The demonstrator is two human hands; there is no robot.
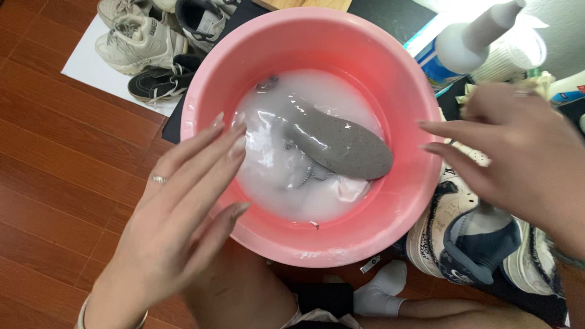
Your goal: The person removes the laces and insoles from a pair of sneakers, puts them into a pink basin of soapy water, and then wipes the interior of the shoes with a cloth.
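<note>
Head view: left hand (177,213) and right hand (518,158) spread over basin (402,207).

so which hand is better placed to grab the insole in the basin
Left, probably. The left hand has its fingertips over the basin rim, near the grey insole in the milky water. The right hand is outside the rim.

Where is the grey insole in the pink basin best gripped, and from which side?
Probably at the wide rounded end of the grey insole, which lies above the milky water near the pink basin's right wall. Coming from the right suits the open right hand hovering nearest.
</note>
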